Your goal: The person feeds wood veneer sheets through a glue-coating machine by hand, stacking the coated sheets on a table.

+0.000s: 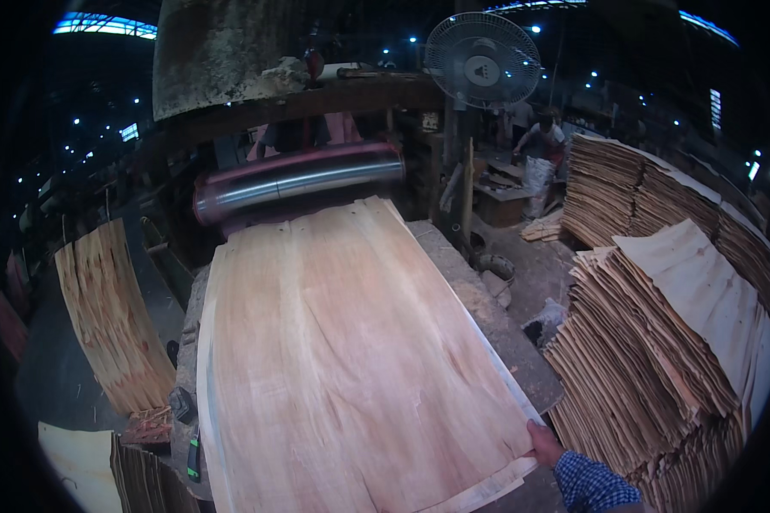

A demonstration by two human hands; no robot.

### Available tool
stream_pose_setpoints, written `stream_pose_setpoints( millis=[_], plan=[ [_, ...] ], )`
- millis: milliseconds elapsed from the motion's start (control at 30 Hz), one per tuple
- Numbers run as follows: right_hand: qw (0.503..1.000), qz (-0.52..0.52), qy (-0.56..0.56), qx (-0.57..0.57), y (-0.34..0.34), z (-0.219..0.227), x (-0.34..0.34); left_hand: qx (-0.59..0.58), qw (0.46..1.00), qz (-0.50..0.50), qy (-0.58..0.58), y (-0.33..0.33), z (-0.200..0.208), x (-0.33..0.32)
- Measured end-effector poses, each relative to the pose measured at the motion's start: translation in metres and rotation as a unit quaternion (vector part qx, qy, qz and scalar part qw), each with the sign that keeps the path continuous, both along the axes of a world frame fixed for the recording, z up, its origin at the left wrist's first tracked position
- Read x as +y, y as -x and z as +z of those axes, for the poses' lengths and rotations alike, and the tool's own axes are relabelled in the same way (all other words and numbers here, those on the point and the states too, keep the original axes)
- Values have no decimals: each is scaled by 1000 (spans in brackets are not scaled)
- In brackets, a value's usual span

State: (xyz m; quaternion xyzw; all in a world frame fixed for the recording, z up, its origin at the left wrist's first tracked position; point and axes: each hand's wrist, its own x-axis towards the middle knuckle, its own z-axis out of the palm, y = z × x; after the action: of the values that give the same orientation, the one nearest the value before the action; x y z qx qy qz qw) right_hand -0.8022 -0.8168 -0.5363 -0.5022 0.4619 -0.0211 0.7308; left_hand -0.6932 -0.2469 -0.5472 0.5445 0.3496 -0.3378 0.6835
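A large pale wood veneer sheet (351, 342) lies lengthwise in front of me, on what looks like at least one more sheet whose edges show along its sides. Its far end reaches close to the shiny metal roller (291, 184) of a machine. My right hand (545, 445), in a blue checked sleeve, grips the sheet at its near right corner, fingers closed on the edge. The fingers under the sheet are hidden. My left hand is out of view.
Tall veneer stacks (642, 368) stand close on the right, with more stacks (642, 184) behind. A green-and-black utility knife (194, 459) lies by the sheet's left edge. At left, a veneer strip (111, 316) leans. Beyond are a fan (482, 61) and a person (543, 141).
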Motion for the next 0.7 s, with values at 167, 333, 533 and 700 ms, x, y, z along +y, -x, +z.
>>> stream_pose_setpoints(
  millis=[167,333,533,700],
  plan=[
    [1000,1,6,2,1,-1,0,8,1000,-11,-1,0,-6,4],
    [1000,0,-1,-7,2,-4,0,26,999,-26,4,0,0,4],
    [1000,-9,5,6,-2,2,3,13,1000,-21,11,-1,-1,4],
    [999,-26,10,-16,2,-15,-1,23,999,-30,16,1,-12,14]
  ],
)
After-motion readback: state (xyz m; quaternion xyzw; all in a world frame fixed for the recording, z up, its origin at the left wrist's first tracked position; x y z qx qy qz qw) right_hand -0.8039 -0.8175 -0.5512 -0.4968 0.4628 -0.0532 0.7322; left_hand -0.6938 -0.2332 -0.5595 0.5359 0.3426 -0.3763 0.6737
